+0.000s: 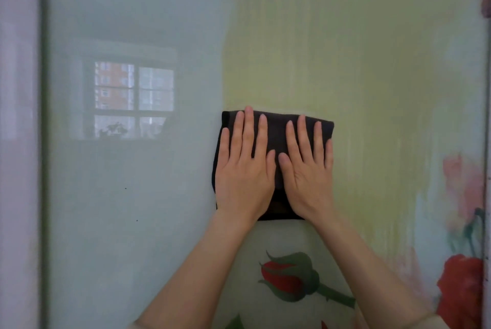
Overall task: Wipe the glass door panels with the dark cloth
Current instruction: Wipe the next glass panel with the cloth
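Observation:
A folded dark cloth [276, 126] lies flat against the glass door panel [132, 209], near the middle of the view. My left hand [243, 169] presses flat on the cloth's left half, fingers spread and pointing up. My right hand [308, 169] presses flat on its right half, thumb beside my left thumb. Most of the cloth is hidden under both hands. The glass is pale blue-green on the left and yellow-green with vertical streaks on the right.
A pale frame edge [20, 142] runs down the left side, another frame edge [487, 142] down the right. The glass reflects a window [134, 99]. Printed red roses show at the bottom [287, 277] and the lower right [461, 283].

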